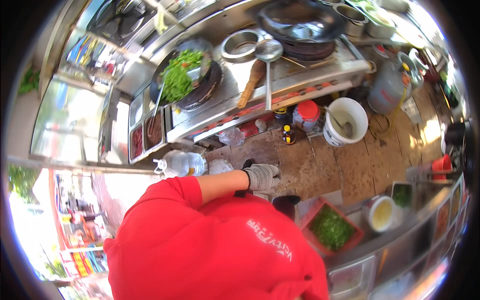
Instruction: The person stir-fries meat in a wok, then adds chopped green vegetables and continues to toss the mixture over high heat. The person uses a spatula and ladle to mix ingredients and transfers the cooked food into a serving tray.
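Note:
My left hand (264, 176), in a grey knitted glove, hangs in front of my red shirt (210, 240). Its fingers look curled, and the palm side is hidden. My right hand is out of view. Before me stands a steel cooking range (232, 86). On its left, a wok (210, 88) holds chopped green leaves (180, 80) with a metal ladle (194, 73) among them. A perforated skimmer (269, 50) and a bamboo wok brush (252, 82) lie at the range's middle, beside a steel pot (242, 45). Another large wok (302, 22) sits at the right.
On the tiled floor stand a white bucket (345, 122) with a ladle inside, a red-lidded jar (306, 114), a sauce bottle (288, 135) and gas cylinders (386, 88). A large plastic water bottle (183, 163) is at left. A red basket of cut greens (332, 228) sits behind at right.

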The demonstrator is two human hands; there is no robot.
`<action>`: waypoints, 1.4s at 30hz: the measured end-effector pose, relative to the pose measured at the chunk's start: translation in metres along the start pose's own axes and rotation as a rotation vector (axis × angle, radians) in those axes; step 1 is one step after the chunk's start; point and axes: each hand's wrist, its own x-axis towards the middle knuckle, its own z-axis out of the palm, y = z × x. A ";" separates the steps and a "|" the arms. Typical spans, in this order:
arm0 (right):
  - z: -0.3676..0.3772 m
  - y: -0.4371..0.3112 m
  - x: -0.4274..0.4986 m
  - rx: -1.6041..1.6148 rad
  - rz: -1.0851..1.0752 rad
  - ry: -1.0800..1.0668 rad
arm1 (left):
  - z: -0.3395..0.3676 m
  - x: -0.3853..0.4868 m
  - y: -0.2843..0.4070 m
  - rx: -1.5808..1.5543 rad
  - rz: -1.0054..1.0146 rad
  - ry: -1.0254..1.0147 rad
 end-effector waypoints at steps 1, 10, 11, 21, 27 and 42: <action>0.016 -0.004 -0.004 -0.051 -0.006 -0.037 | 0.000 -0.011 -0.012 0.015 -0.078 0.054; 0.199 -0.024 -0.169 -0.479 -0.108 -0.592 | -0.074 -0.194 -0.188 0.124 -0.743 0.391; 0.232 -0.026 -0.215 -0.510 -0.154 -0.726 | -0.089 -0.220 -0.219 0.137 -0.853 0.552; 0.624 -0.001 -0.841 -0.967 -1.780 -1.506 | -0.188 -0.313 -0.439 -0.219 -1.087 0.832; 0.667 0.000 -0.957 -1.994 -1.898 -1.099 | -0.196 -0.361 -0.472 -0.489 -0.863 0.907; 0.749 -0.132 -0.935 -1.811 -0.717 -1.443 | -0.238 -0.346 -0.483 -0.802 -0.839 0.862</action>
